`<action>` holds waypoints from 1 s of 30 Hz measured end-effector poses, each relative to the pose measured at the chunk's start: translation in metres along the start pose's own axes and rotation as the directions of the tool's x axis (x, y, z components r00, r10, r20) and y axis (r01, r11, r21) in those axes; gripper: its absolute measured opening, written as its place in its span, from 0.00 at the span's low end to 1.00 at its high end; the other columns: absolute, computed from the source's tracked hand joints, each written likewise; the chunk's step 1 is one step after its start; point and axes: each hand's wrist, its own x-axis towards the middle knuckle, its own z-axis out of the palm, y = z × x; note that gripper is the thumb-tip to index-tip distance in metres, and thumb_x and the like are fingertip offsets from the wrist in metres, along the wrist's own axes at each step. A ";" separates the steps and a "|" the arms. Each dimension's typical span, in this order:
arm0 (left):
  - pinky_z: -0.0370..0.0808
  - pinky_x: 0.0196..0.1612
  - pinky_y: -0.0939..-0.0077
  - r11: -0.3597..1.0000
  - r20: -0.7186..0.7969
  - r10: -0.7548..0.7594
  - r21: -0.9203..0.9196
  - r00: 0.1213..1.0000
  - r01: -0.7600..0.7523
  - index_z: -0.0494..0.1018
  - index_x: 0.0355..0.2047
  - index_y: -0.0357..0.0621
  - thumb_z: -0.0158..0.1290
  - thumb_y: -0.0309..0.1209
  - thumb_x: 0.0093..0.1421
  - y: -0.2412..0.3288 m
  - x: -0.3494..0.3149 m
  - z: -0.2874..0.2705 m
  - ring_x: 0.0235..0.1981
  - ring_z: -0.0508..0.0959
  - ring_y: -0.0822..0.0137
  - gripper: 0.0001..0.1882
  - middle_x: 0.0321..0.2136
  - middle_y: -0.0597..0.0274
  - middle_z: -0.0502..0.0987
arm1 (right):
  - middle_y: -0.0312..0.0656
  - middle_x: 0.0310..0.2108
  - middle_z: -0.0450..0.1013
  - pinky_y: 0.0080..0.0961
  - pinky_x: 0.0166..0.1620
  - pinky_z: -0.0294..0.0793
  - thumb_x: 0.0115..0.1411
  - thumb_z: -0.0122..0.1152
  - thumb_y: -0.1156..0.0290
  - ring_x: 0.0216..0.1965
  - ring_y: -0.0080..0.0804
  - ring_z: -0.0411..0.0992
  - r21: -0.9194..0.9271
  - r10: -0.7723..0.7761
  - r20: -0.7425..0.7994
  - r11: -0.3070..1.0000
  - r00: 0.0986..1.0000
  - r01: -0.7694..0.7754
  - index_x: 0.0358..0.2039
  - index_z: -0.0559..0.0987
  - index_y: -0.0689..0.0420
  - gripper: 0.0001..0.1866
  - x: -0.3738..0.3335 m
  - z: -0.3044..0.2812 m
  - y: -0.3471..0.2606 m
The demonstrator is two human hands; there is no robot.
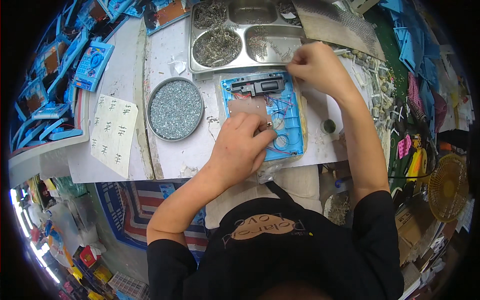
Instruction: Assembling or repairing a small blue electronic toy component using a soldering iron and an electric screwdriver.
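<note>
A light-blue plastic toy housing (296, 117) lies open-side up in front of me, with a brown circuit board (245, 106), a black module (257, 86) and thin wires inside. My left hand (240, 142) rests over its lower left, thumb and fingers drawn together. Beside those fingertips shows a small shiny metal piece (269, 123); whether they grip it is unclear. My right hand (315, 67) is raised off the housing's upper right corner, by the tray's edge, its fingers pinched. What the pinch holds, if anything, is too small to name.
A steel compartment tray (240, 65) of small springs and metal bits stands behind the housing. Left of it sits a round dish (150, 107) of small screws, then a handwritten paper sheet (114, 135). Blue housings pile up far left. Small cylindrical parts (382, 87) lie at the right.
</note>
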 end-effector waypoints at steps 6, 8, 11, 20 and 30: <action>0.68 0.45 0.59 0.982 -0.036 -0.110 -0.158 0.993 0.103 0.77 0.48 0.43 0.62 0.28 0.53 0.020 0.009 0.005 0.39 0.74 0.53 0.20 0.38 0.56 0.74 | 0.34 0.24 0.78 0.15 0.27 0.68 0.65 0.64 0.69 0.22 0.14 0.70 0.718 0.201 0.004 0.681 0.980 -0.143 0.33 0.81 0.61 0.08 -0.107 -0.010 0.009; 0.68 0.45 0.58 0.989 0.035 -0.079 -0.120 0.996 0.083 0.76 0.50 0.42 0.63 0.32 0.55 0.038 0.016 0.005 0.39 0.74 0.54 0.22 0.38 0.56 0.74 | 0.34 0.25 0.78 0.15 0.28 0.70 0.65 0.64 0.72 0.24 0.14 0.71 0.736 0.188 -0.032 0.669 0.982 -0.104 0.32 0.81 0.60 0.06 -0.144 -0.007 -0.008; 0.66 0.43 0.60 0.998 0.095 0.056 0.009 0.994 -0.058 0.77 0.49 0.44 0.63 0.36 0.53 0.048 0.012 0.013 0.37 0.74 0.58 0.23 0.34 0.60 0.72 | 0.38 0.29 0.81 0.23 0.31 0.77 0.52 0.75 0.76 0.28 0.29 0.80 0.466 -0.361 -0.045 0.817 0.932 0.339 0.36 0.83 0.59 0.11 -0.176 -0.007 -0.031; 0.66 0.40 0.65 0.984 0.156 0.180 -0.017 0.971 -0.180 0.78 0.42 0.45 0.58 0.29 0.55 0.045 -0.031 0.023 0.33 0.75 0.63 0.13 0.31 0.63 0.73 | 0.44 0.31 0.78 0.34 0.34 0.77 0.58 0.62 0.78 0.29 0.38 0.78 0.046 -0.223 0.063 0.974 0.973 0.220 0.47 0.80 0.60 0.15 -0.149 0.001 -0.021; 0.68 0.34 0.65 0.992 0.054 0.059 -0.114 0.997 -0.052 0.74 0.53 0.41 0.63 0.29 0.53 0.041 -0.023 0.022 0.31 0.76 0.63 0.26 0.31 0.64 0.74 | 0.41 0.33 0.77 0.37 0.33 0.77 0.49 0.73 0.77 0.33 0.42 0.78 0.375 -0.597 -0.006 0.742 0.802 0.555 0.42 0.82 0.57 0.17 -0.183 0.016 -0.047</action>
